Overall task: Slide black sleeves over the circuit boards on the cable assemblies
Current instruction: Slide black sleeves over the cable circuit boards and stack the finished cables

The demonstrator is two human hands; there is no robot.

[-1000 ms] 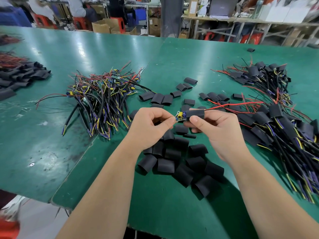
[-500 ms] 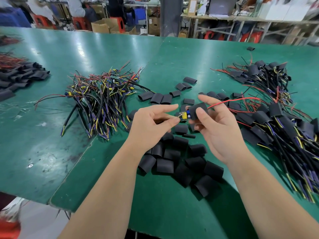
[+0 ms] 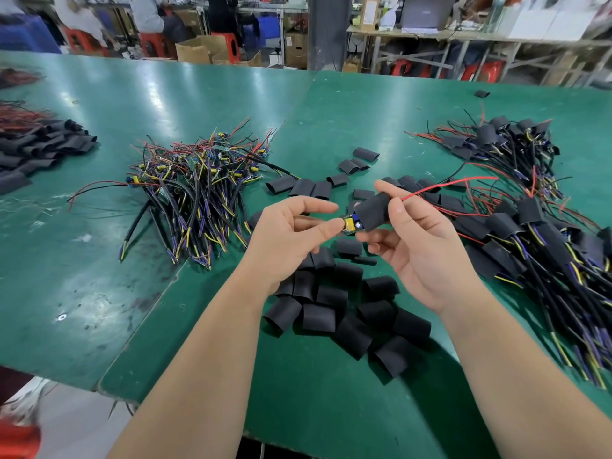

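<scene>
Left hand (image 3: 291, 240) pinched the circuit board (image 3: 350, 224) between thumb and fingers; right hand (image 3: 420, 256) pinched the black sleeve (image 3: 374, 211) partly covering it.

Loose sleeves (image 3: 334, 313) lie between two cable piles (image 3: 195, 190).

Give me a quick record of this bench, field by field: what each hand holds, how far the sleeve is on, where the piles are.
left hand: pinches the exposed end of the circuit board
right hand: holds the black sleeve between thumb and finger
sleeve progress: partly on, yellow end of the board sticks out
red wire: leaves the sleeve's far end
loose sleeves: on the green table under the hands
bare cable pile: to the left
sleeved cable pile: right
</scene>
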